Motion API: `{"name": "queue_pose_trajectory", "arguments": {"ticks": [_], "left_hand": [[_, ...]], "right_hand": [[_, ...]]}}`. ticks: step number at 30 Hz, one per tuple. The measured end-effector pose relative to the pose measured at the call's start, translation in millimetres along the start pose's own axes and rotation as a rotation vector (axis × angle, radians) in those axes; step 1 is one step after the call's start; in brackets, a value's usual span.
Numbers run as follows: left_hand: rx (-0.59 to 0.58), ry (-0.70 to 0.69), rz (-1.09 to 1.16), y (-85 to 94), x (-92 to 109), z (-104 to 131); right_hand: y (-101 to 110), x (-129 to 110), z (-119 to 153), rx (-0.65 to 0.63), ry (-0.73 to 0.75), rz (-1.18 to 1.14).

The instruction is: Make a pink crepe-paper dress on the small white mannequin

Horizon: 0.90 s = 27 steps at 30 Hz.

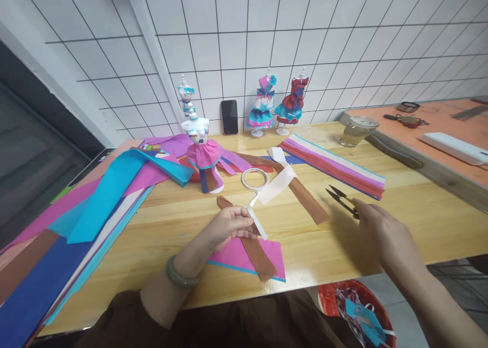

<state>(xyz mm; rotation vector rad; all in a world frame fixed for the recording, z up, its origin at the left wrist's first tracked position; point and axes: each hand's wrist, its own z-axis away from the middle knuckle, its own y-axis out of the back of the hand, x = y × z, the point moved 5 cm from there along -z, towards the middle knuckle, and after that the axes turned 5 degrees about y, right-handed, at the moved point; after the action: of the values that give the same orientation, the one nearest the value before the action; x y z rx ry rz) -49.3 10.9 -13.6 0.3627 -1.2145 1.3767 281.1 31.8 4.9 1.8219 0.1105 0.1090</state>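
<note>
My left hand (235,226) pinches the end of a narrow white tape strip (259,223), which runs back to a tape roll (255,179) lying on the table. Beneath that hand a brown strip (256,256) crosses a pink piece with a blue edge (224,254). On the right, my right hand (381,231) is closed around small thread snips (343,200), their blades apart and pointing to the upper left. Between the hands lie a longer brown strip (308,195) and a pale strip (276,183). A small dress form (200,134) with a pink skirt stands behind the roll.
Colored strips (102,195) are heaped at the left. More strips (335,167) lie at the back right, near a glass of liquid (358,130). Dressed forms (262,106) and a phone (229,117) stand by the tiled wall. A red bin (328,294) holds scraps below the front edge.
</note>
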Motion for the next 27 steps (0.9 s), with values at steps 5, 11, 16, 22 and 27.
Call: {"name": "queue_pose_trajectory", "arguments": {"ticks": [5, 11, 16, 22, 27], "left_hand": [[0.030, -0.045, 0.037, 2.7, 1, -2], [0.060, -0.109, 0.071, 8.1, 3, -4], [0.072, -0.126, 0.079, 8.7, 4, -3], [0.090, -0.149, 0.081, 5.9, 5, -2], [0.030, -0.107, 0.106, 4.8, 4, -3]], "right_hand": [[16, -7, 6, 0.094, -0.135, -0.301], [12, -98, 24, -0.179, -0.142, -1.195], [7, -155, 24, -0.323, -0.184, -1.337], [3, -189, 10, -0.368, -0.130, -1.505], [-8, -194, 9, -0.354, -0.147, -1.513]]}}
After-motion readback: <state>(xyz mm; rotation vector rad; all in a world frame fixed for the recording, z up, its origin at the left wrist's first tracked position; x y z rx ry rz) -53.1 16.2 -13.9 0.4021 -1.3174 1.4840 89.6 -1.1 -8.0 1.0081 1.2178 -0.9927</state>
